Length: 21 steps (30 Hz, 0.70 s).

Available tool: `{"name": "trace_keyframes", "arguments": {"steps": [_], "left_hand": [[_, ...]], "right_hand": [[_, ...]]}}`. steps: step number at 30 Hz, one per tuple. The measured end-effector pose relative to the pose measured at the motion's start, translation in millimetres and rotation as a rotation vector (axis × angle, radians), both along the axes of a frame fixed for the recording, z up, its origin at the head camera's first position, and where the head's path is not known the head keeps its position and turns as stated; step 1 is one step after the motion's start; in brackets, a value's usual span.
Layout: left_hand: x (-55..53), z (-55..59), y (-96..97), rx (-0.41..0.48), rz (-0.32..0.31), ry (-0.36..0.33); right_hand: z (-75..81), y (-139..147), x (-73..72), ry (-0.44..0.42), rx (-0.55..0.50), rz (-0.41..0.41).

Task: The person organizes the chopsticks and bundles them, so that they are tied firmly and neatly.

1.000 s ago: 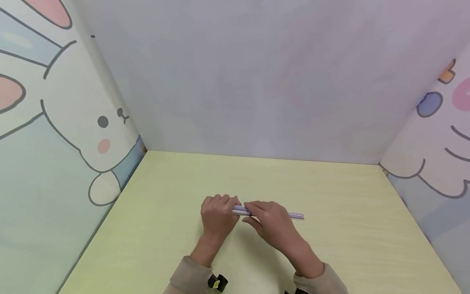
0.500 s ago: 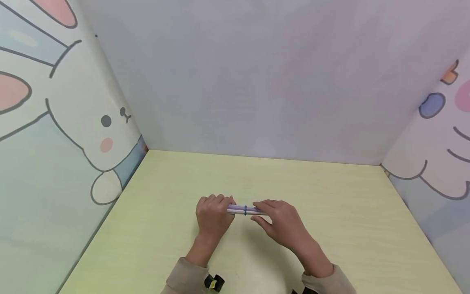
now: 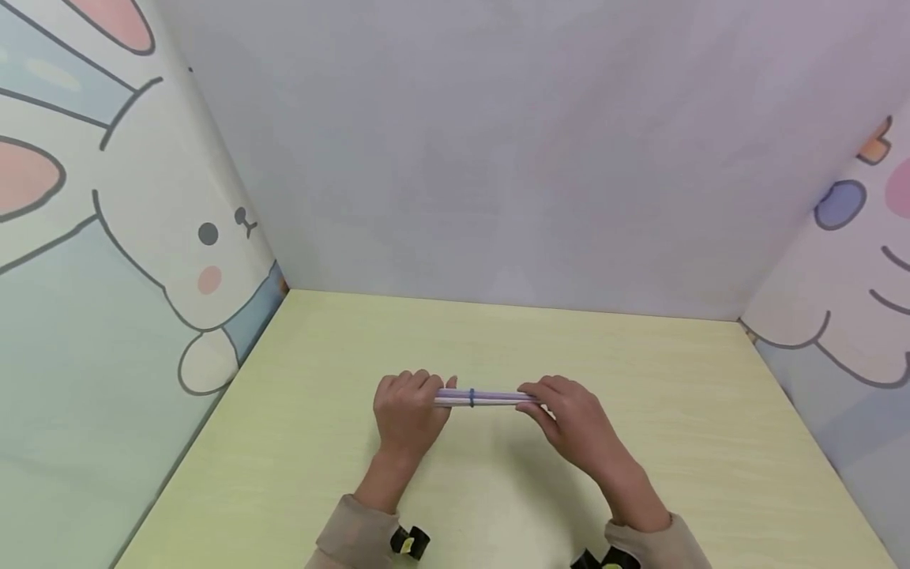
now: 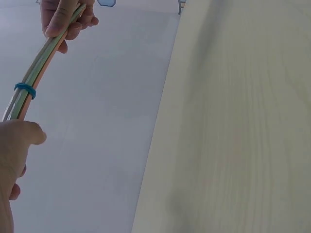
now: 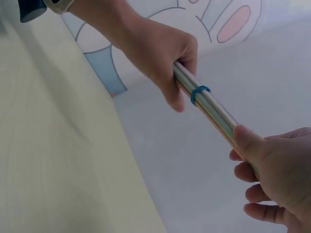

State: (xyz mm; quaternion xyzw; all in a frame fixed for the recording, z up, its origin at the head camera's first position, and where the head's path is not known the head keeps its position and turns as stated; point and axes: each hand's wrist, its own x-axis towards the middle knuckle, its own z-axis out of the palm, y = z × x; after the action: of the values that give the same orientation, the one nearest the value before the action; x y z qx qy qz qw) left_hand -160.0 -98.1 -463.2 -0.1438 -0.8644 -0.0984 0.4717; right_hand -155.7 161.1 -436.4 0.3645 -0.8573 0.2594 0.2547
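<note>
Between my two hands runs a bundle of slim, straw-like sticks (image 3: 498,397), held roughly level above the table. White, green and orange sides of it show in the wrist views, and it looks white and lilac in the head view. A blue elastic band (image 5: 199,94) circles the bundle nearer its left part. My left hand (image 3: 408,411) grips the left end in its fist, which hides that end. Toward the other end, my right hand (image 3: 576,423) pinches the sticks between thumb and fingers, with several fingers loosely curled beneath in the right wrist view.
Below the hands is a pale yellow table (image 3: 341,340) with a wood grain. A plain grey wall (image 3: 462,158) stands behind it. Side panels with cartoon animals (image 3: 156,221) border the left and right. Black straps (image 3: 410,542) sit by the sleeves.
My right hand has slid right along the bundle, away from the left hand, and the blue band has come into view. The left hand keeps its grip and has shifted slightly left.
</note>
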Motion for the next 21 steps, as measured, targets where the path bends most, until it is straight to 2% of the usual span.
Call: {"name": "trace_keyframes", "arguments": {"steps": [3, 6, 8, 12, 14, 18, 21], "left_hand": [[0.5, 3.6, -4.4, 0.009, -0.038, -0.012], [-1.3, 4.6, -13.4, 0.047, -0.112, -0.080], [-2.2, 4.3, -20.7, 0.089, -0.186, -0.190], [-3.4, 3.0, -31.4, 0.209, -0.370, -0.480], [-4.4, 2.4, -35.4, 0.272, -0.443, -0.602], [-7.6, 1.6, -43.5, 0.368, -0.521, -0.765], [-11.3, 0.3, -48.8, 0.425, -0.531, -0.842]], "right_hand": [[-1.7, 4.6, -1.5, 0.005, -0.034, 0.010], [-3.6, 11.0, -4.5, 0.018, -0.069, 0.022], [-5.4, 15.1, -6.9, 0.023, -0.080, 0.030], [-12.8, 22.1, -11.0, 0.014, -0.075, 0.020], [-16.3, 25.1, -12.9, 0.004, -0.071, 0.013], [-22.0, 30.3, -17.2, -0.049, -0.073, 0.017], [-27.0, 34.0, -20.0, -0.115, -0.077, 0.040]]}}
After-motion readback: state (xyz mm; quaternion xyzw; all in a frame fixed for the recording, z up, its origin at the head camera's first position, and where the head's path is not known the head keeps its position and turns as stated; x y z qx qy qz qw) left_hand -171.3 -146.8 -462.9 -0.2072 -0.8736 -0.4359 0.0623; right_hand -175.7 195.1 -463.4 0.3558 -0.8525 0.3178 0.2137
